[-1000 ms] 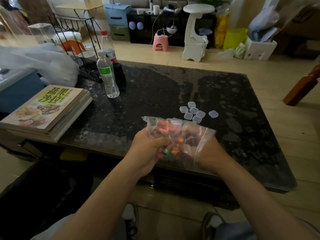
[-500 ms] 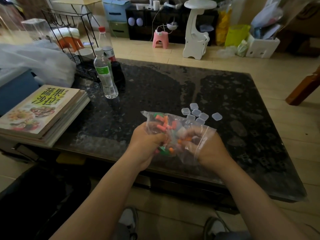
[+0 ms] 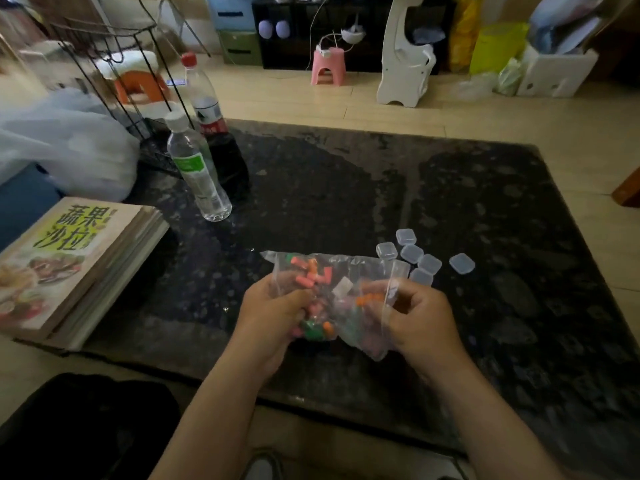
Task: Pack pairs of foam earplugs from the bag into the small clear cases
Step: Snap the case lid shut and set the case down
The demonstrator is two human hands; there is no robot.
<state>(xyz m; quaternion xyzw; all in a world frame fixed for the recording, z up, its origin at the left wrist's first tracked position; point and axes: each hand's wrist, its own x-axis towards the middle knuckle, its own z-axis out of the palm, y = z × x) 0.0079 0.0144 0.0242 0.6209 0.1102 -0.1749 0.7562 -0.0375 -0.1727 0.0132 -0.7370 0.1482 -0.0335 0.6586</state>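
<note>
A stack of books (image 3: 74,268) with a yellow-green cover lies at the far left edge of the dark speckled worktop (image 3: 346,188), well to the left of the bag. Behind the books sits a white plastic sack (image 3: 65,147), and further along stands a clear water bottle (image 3: 195,171) with a green label, upright, with a second, red-capped bottle (image 3: 204,98) just behind it; both are well apart from the bag, up and to its left. The left hand (image 3: 273,320) is clenched on the lower left part of the clear plastic bag (image 3: 332,296), which is held above the near edge of the worktop. The bag is thin, crumpled and see-through, with a loose, wrinkled top edge, and through it show the foam earplugs (image 3: 311,275): short stubby cylinders, mostly pink and orange, with some green ones bunched low near the left hand. The right hand (image 3: 415,317) grips the bag's right side, fingers curled into the plastic; whether it pinches an earplug through the film cannot be told. Just behind the bag's upper right corner lie the small clear cases (image 3: 412,252), square with rounded corners, clustered and touching one another, flat on the worktop. One more case (image 3: 461,263) lies slightly apart to the right of that cluster.
</note>
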